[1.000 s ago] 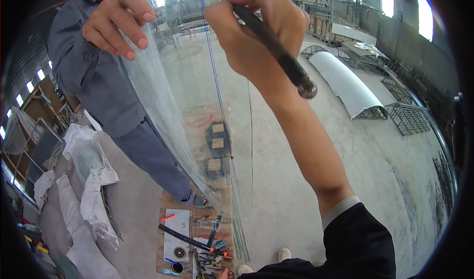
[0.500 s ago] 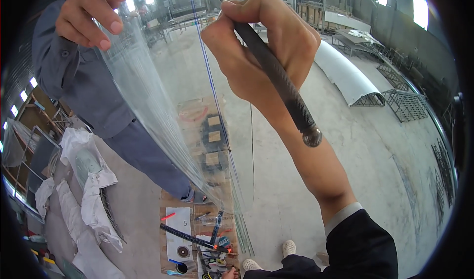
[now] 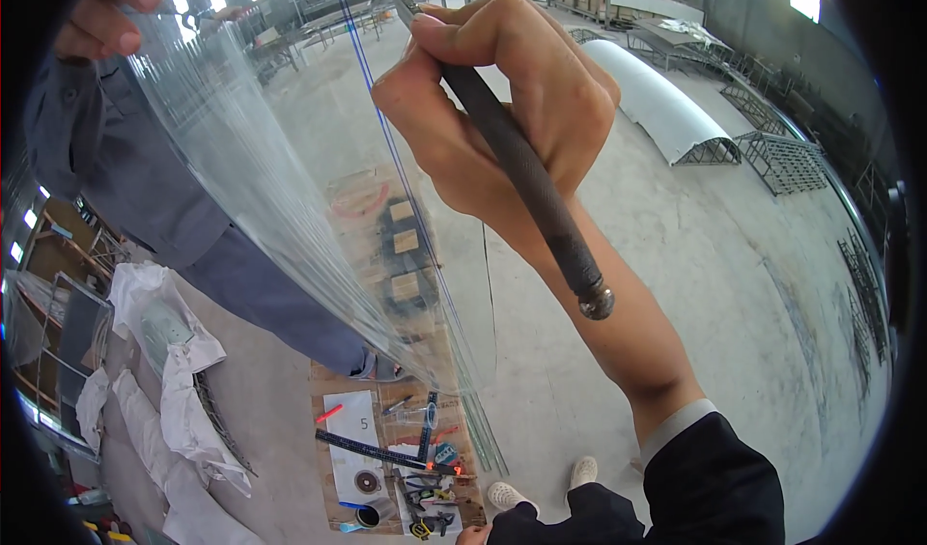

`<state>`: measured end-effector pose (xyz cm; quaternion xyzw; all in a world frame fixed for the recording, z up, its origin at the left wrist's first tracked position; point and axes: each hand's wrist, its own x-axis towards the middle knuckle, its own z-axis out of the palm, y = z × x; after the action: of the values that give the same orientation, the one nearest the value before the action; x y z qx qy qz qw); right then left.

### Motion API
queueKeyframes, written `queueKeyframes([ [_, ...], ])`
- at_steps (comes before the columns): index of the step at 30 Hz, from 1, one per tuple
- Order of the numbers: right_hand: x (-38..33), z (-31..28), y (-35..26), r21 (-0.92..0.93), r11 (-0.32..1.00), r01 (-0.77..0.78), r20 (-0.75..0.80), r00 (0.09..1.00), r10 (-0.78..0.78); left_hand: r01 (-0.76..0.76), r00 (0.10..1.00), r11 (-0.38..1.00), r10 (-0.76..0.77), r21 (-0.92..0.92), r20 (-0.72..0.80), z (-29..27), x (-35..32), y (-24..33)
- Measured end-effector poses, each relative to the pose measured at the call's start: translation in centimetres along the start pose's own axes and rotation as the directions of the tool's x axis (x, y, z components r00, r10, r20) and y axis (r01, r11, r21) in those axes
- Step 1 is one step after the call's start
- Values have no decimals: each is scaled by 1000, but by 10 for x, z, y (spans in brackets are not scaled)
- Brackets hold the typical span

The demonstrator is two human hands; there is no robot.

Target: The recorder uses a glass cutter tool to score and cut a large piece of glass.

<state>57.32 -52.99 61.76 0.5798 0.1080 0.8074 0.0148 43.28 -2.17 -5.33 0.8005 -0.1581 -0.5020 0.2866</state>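
My right hand is raised at upper centre, thumb and fingers closed around a glass cutter. The cutter has a dark knurled handle. Its metal ball end hangs toward my forearm and its narrow head points up and left. Whether the head touches the glass I cannot tell. Left of it, a large clear glass sheet slopes down toward the table, and a co-worker's hand is at its upper edge. Just a bit of my left hand shows at the lower edge, beside the table; its fingers are mostly hidden.
On the wooden table lie a black square ruler, a white sheet, a red marker, a dark cup and several hand tools. A person in grey workwear stands left. White wrapped pieces lie on the floor.
The view has shifted, and the co-worker's hand sits farther left and higher in it. My right hand still grips the glass cutter, whose ball end now appears lower.
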Motion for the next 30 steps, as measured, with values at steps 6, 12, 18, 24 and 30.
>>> queueKeyframes([
  [6, -25, -6, -7, 67, 998, -18, -52, 998, 21, -40, 966, 947, -46, 319, 255, -2, -49, 51],
  [12, -57, -21, -11, 54, 999, -3, -9, 1000, 3, -224, 920, 912, 81, 344, 384, 3, -87, 113],
  [18, -88, -30, -26, 78, 996, -49, 19, 999, 47, -205, 875, 942, 55, 264, 482, 19, -90, 92],
  [24, -131, -37, -30, 91, 995, -40, -22, 999, 42, -181, 842, 955, 28, 234, 539, 26, -78, 87],
  [30, -170, -44, -35, 110, 994, 6, -106, 994, 6, -128, 833, 975, 7, 180, 553, 36, -65, 65],
])
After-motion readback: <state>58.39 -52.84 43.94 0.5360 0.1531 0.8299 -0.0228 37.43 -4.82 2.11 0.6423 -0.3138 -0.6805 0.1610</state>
